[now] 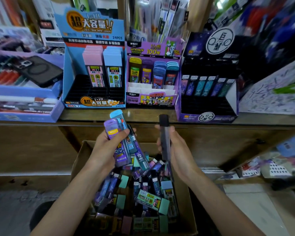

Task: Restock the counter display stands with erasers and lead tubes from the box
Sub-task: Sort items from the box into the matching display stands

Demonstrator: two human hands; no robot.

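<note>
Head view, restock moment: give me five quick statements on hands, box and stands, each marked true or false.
1. The left hand holds several lead tubes at once. True.
2. The right hand is empty. False: its grip is closed on a single dark tube, held upright.
3. The cardboard box below the hands is nearly empty. False: it is heaped with tubes and erasers.
4. The blue display stand has two stocked columns, pink and light blue. True.
5. The black and purple stand on the right is full to its front row. False: its front rows are bare.
</note>
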